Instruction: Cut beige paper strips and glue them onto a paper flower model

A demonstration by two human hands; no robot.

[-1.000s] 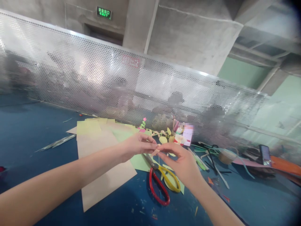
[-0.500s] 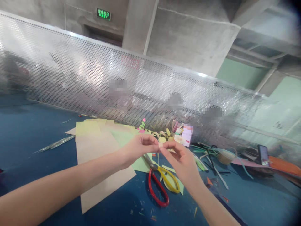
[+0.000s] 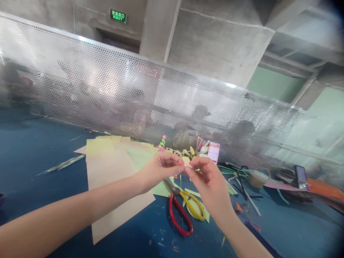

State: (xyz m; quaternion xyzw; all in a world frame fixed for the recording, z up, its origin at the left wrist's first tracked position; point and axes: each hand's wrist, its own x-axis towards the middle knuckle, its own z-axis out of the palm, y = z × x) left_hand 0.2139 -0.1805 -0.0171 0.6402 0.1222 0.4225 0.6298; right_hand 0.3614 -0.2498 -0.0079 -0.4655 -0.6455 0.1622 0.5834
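In front of me, above the blue table, both hands pinch a small pale-yellow piece of paper. My left hand has thumb and forefinger closed at its left side. From the right, my right hand pinches it close to the left fingertips. The fingers partly cover the piece, so its full shape cannot be made out. Just below the hands lie scissors with one red and one yellow handle, their blades partly hidden by my left hand. Behind the fingers are yellow-green paper leaves.
Cream paper sheets lie under my left forearm, with thin metallic rods further left. A phone stands behind my right hand. To the right are pipe cleaners and another phone. A perforated metal screen spans the back.
My right hand has shifted slightly right and its fingers are bent differently around the paper. More of the pale piece shows between the fingertips. The left hand has barely moved.
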